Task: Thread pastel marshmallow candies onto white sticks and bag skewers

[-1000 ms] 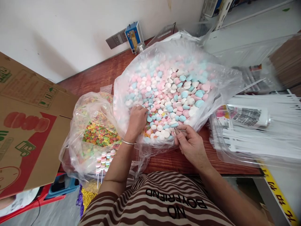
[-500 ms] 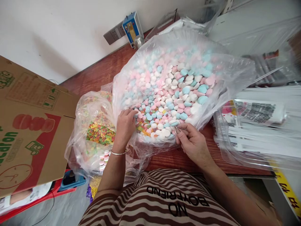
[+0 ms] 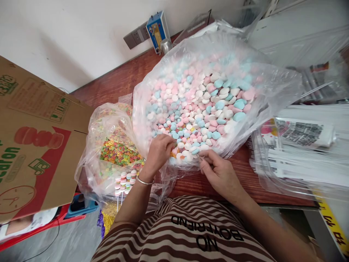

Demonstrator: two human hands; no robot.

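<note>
A large clear plastic bag (image 3: 280,82) lies open on the table, full of pastel candy discs (image 3: 212,109) in pink, white and pale blue. At its near left side, my left hand (image 3: 160,151) is closed, fingertips pinched down among the candies; what they hold is hidden. My right hand (image 3: 218,171) is at the near edge of the bag, thumb and forefinger pinched on something pale and too small to name. Beside my left wrist are stacked candies on sticks (image 3: 125,182). To their left, a smaller clear bag (image 3: 92,127) holds colourful little ring candies (image 3: 117,151).
A printed cardboard box (image 3: 40,145) stands on the left. At the right lie plastic sleeves and many thin white sticks (image 3: 302,160). A blue device (image 3: 157,31) and a metal cup (image 3: 165,46) stand at the back of the wooden table (image 3: 109,80) by a wall socket (image 3: 136,36).
My left hand has moved right and slightly down, further over the candies. My right hand has shifted slightly down and left. More of the stacked candies on sticks shows.
</note>
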